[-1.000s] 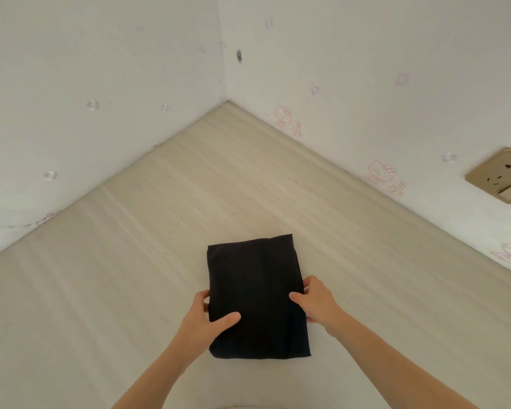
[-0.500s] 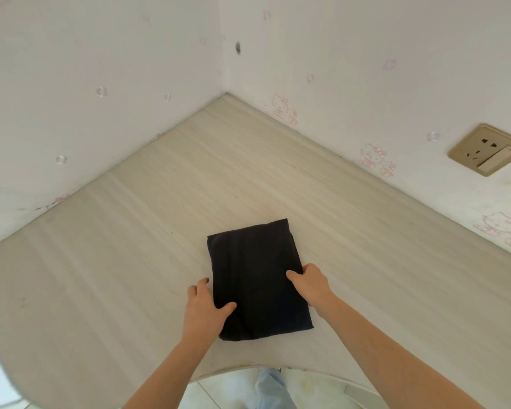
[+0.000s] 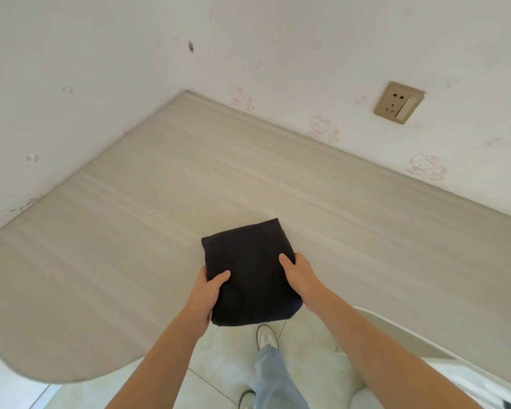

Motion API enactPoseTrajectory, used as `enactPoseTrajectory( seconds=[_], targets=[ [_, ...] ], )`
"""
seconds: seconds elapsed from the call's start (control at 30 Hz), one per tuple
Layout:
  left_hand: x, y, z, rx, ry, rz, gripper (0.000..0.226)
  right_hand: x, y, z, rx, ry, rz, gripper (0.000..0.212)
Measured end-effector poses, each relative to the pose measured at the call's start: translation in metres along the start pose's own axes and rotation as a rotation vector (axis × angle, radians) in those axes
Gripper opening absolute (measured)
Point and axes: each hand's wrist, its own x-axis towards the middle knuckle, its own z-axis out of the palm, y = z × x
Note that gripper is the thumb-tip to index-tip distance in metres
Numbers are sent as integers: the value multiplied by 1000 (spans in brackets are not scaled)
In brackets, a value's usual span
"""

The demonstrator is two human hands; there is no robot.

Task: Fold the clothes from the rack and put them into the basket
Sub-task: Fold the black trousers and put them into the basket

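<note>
A folded black garment (image 3: 250, 270) is held up between both hands, its near part past the front edge of the pale wooden table (image 3: 148, 219). My left hand (image 3: 205, 296) grips its left side, thumb on top and fingers underneath. My right hand (image 3: 300, 278) grips the right side the same way. Neither the rack nor the basket is in view.
White walls with pink cartoon stickers meet at the table's far corner. A gold wall socket (image 3: 398, 103) sits on the right wall. Below the table edge are a tiled floor, my jeans leg (image 3: 273, 376) and a white shoe (image 3: 266, 336). A white rounded edge (image 3: 401, 329) shows at lower right.
Both hands have closed on the garment's sides and lifted it off the table toward me. The view has pulled back, so the floor and my legs now show.
</note>
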Motion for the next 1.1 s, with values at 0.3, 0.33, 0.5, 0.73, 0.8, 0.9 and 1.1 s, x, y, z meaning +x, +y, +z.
enactPoseTrajectory(
  seconds=[0.3, 0.33, 0.5, 0.73, 0.8, 0.9, 1.1],
  targets=[
    [-56, -32, 57, 151, -177, 205, 49, -80, 69, -66, 204, 212, -75, 30],
    [-63, -37, 67, 168, -205, 219, 49, -89, 81, -76, 222, 234, -75, 29],
    [-97, -70, 118, 264, -338, 249, 50, -131, 145, -119, 278, 332, -40, 34],
    [-150, -147, 197, 448, -494, 271, 48, -188, 264, -179, 369, 445, 43, 36],
    [-167, -175, 218, 506, -527, 276, 49, -206, 300, -195, 419, 448, 80, 37],
    [-193, -220, 257, 607, -563, 300, 49, -231, 360, -224, 480, 461, 114, 29],
    [-215, -306, 335, 788, -624, 316, 54, -255, 460, -268, 571, 484, 211, 21]
  ],
)
